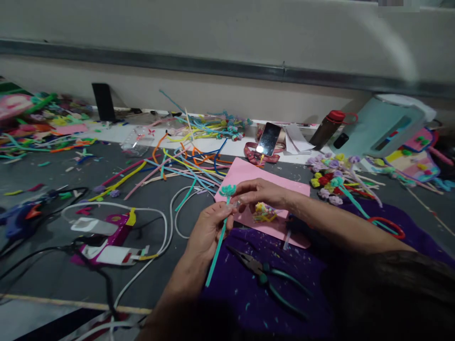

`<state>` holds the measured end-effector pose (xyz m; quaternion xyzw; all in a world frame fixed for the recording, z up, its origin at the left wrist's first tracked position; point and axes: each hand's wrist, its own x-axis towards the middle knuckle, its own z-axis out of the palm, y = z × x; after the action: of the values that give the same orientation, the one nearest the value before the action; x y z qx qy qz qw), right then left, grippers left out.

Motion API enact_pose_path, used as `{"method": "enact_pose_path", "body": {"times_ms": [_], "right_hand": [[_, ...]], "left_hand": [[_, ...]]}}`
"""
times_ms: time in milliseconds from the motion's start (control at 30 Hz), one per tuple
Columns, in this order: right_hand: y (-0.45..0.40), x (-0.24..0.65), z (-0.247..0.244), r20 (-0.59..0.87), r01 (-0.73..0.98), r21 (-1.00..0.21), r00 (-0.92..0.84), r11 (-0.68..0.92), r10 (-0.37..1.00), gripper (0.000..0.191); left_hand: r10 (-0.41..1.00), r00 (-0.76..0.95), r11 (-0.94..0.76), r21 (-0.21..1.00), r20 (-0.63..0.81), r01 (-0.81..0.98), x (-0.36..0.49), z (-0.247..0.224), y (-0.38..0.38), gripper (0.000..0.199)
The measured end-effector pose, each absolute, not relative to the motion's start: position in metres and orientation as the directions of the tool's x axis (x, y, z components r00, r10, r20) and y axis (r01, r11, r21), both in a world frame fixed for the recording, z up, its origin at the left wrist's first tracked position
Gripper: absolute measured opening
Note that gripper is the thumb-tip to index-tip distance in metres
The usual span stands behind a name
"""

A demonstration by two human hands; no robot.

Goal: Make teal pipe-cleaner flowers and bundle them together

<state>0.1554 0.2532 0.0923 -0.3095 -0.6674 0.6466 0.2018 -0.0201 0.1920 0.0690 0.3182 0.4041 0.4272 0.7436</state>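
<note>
My left hand is closed around the stem of a teal pipe-cleaner flower, which points down toward me at a slant. Its looped head rises above my left thumb. From the right, my right hand reaches in with bent fingers, its fingertips pinched at the stem just under the head. Part of that grip is hidden behind the fingers. Below the hands, green-handled pliers lie with jaws closed on a dark purple cloth. A pink sheet bearing small yellow pieces lies under my right hand.
Loose pipe cleaners spread behind the hands. To the left are a magenta power strip with white cables and a blue glue gun. A phone, a red-capped bottle and finished flowers stand or lie at right.
</note>
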Motion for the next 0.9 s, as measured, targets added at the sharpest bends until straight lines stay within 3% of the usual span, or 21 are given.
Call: {"method": "enact_pose_path", "body": {"times_ms": [167, 233, 300, 367, 400, 500, 667, 900], "right_hand": [[0.238, 0.151, 0.086, -0.131, 0.058, -0.991, -0.604, -0.120, 0.787, 0.023], [0.241, 0.159, 0.084, -0.130, 0.116, -0.990, -0.586, -0.076, 0.800, 0.024], [0.248, 0.173, 0.082, -0.094, 0.272, -0.960, -0.541, 0.068, 0.835, 0.024], [0.260, 0.191, 0.081, -0.011, 0.546, -0.791, -0.465, 0.277, 0.885, 0.025], [0.266, 0.200, 0.079, 0.035, 0.694, -0.617, -0.448, 0.372, 0.893, 0.024], [0.282, 0.220, 0.075, 0.093, 0.813, -0.408, -0.417, 0.417, 0.904, 0.018], [0.298, 0.206, 0.068, 0.081, 0.840, -0.233, -0.485, 0.490, 0.871, 0.026], [0.317, 0.160, 0.055, -0.003, 0.782, -0.138, -0.614, 0.608, 0.789, 0.025]], "left_hand": [[0.920, 0.242, 0.381, 0.850, -0.309, -0.364, -0.016, 0.063, 0.191, 0.023], [0.928, 0.221, 0.364, 0.852, -0.299, -0.376, -0.017, 0.062, 0.192, 0.023], [0.936, 0.199, 0.347, 0.854, -0.290, -0.388, -0.018, 0.063, 0.193, 0.022], [0.942, 0.185, 0.333, 0.854, -0.281, -0.400, -0.019, 0.065, 0.194, 0.021], [0.944, 0.182, 0.328, 0.853, -0.276, -0.406, -0.019, 0.066, 0.194, 0.021], [0.947, 0.193, 0.318, 0.850, -0.258, -0.420, -0.018, 0.067, 0.193, 0.018], [0.933, 0.237, 0.345, 0.857, -0.270, -0.383, -0.017, 0.065, 0.191, 0.018], [0.930, 0.241, 0.354, 0.850, -0.277, -0.390, -0.020, 0.063, 0.191, 0.018]]}}
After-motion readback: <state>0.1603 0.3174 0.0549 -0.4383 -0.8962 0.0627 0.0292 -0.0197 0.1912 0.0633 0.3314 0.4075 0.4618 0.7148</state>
